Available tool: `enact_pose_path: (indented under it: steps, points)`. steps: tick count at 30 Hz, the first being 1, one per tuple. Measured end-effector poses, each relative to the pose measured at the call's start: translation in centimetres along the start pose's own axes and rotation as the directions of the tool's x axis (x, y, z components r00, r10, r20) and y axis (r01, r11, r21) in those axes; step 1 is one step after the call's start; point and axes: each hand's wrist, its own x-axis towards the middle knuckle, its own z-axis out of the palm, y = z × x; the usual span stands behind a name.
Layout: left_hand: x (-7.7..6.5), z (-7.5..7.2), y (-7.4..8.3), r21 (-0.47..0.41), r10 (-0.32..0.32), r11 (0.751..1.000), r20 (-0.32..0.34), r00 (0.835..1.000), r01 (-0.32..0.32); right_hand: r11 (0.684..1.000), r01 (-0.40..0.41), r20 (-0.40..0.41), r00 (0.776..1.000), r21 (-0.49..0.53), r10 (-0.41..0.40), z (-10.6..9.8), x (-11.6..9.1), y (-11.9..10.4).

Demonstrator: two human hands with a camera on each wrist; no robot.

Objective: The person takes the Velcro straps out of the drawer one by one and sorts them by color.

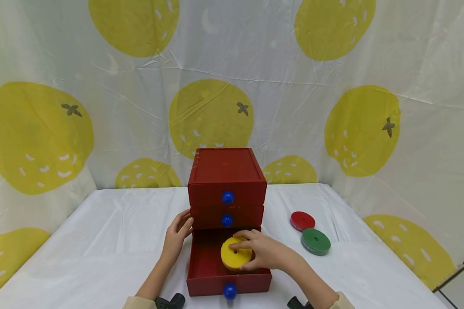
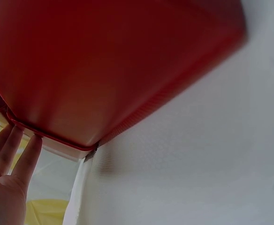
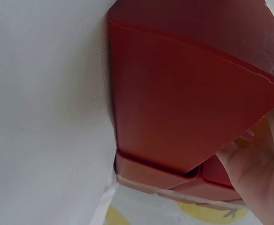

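A red cabinet [image 1: 227, 167] of three stacked drawers with blue knobs stands on the white cloth. Its bottom drawer [image 1: 205, 262] is pulled out. Inside that drawer is a yellow disc [image 1: 232, 257] with a small hole in the middle, and my right hand [image 1: 264, 251] grips it by the rim, fingers across its top. My left hand [image 1: 176, 236] rests its fingertips against the cabinet's left side; the left wrist view shows the fingers [image 2: 26, 161] fairly straight there. In the right wrist view, the drawer's side wall [image 3: 188, 98] hides the disc and most fingers.
To the right of the cabinet a red disc [image 1: 303, 221] and a green disc [image 1: 315, 242] lie on the white cloth [image 1: 131, 244], close together. A curtain [image 1: 286, 116] printed with yellow fruit hangs behind and at both sides.
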Motion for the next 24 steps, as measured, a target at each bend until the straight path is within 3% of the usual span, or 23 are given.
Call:
enact_pose_path:
  steps: [10,24]
  points:
    - [0.5,-0.3,0.3,0.001,0.014,1.000,-0.015,1.000,-0.014,0.999,0.028,-0.028,0.999,-0.019,-0.029,-0.2,0.5,-0.2]
    - [0.0,0.0,-0.1,-0.009,-0.002,1.000,0.000,1.000,0.002,1.000,0.022,-0.058,0.998,-0.016,-0.023,0.0,-0.6,0.2]
